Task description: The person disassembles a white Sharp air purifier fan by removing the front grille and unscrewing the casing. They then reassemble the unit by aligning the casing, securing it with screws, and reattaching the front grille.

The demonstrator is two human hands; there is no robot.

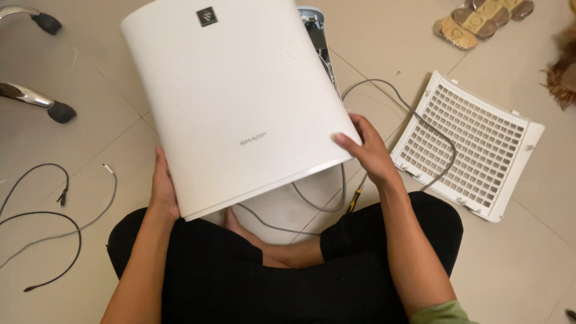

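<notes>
Gripping the large white smooth plastic panel (240, 102) by its side edges, my left hand (163, 192) and right hand (369, 153) are clamped on it above my lap; it looks light, stiff, slippery, left of the white plastic grille (474, 144).

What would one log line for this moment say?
left hand: grips white panel edge | right hand: grips opposite edge | grille: on floor, right | grey cable: across grille

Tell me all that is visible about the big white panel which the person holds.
The white panel is large, smooth and slightly curved, seemingly plastic, with a small dark square badge near its top and pale lettering lower down. It is tilted over the tiled floor, above the person's crossed legs. The left hand grips its lower left edge; the right hand holds its lower right corner.
</notes>
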